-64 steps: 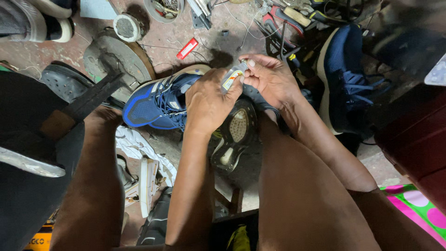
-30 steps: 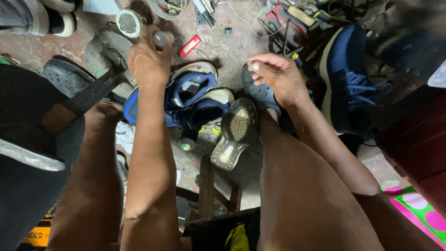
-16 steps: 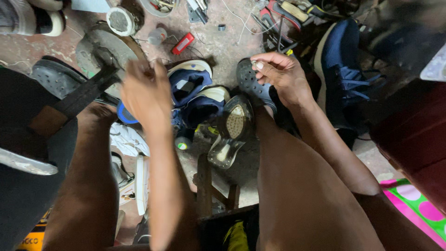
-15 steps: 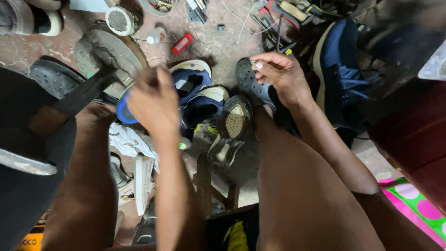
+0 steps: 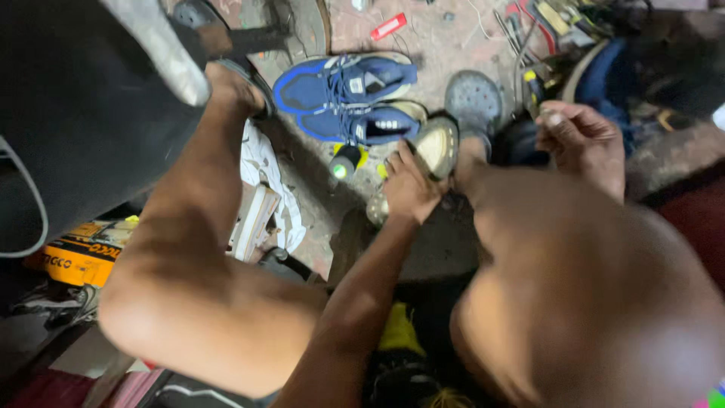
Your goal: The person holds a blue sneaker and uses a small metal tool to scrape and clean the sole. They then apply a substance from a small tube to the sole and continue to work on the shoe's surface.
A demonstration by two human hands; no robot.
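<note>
The left hand (image 5: 408, 189) has come back down from its reach toward the far clutter and now lies on the pale upturned sole (image 5: 436, 147) held over the floor between the knees. Its grip is spread, fingers flat along the sole's near edge and pressing rather than pinching. Half a second ago this hand was raised and moving over the blue shoes; now it rests on the work.

The right hand (image 5: 581, 140) has stayed at the right, fingers curled together on something small; what it pinches is too small to tell. It is close beside the sole but not touching it.

Just beyond the left hand a small bottle with a green tip (image 5: 343, 162) lies on the floor. Beyond that sit the pair of blue shoes (image 5: 347, 94), and farther still a red lighter (image 5: 388, 26).
</note>
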